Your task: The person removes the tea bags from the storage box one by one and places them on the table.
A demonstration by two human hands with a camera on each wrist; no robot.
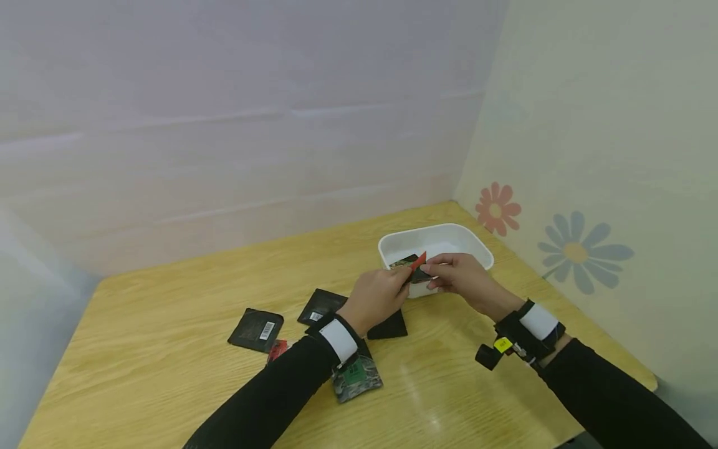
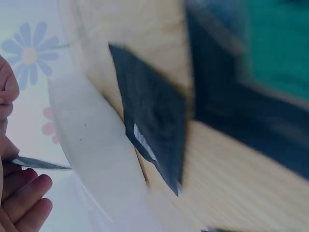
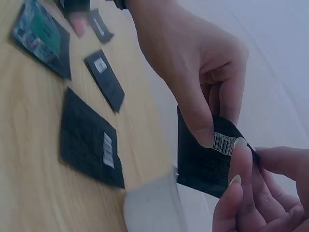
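Both hands hold one small sachet (image 1: 416, 267) over the near rim of a white plastic tub (image 1: 392, 244). The sachet is black with a barcode on one side (image 3: 200, 162) and red on the other. My left hand (image 1: 377, 294) pinches its top edge between thumb and fingers (image 3: 205, 130). My right hand (image 1: 461, 274) pinches the same edge from the right, thumb tip by the barcode (image 3: 241, 154). In the left wrist view only fingertips (image 2: 24, 195) and the tub's rim (image 2: 91, 150) show.
More sachets lie on the wooden table: a black one with a barcode (image 1: 257, 329), two black ones (image 1: 322, 305) (image 1: 388, 327), a camouflage one with a green label (image 1: 356, 375) and a red one (image 1: 277, 350). Walls close the back and right.
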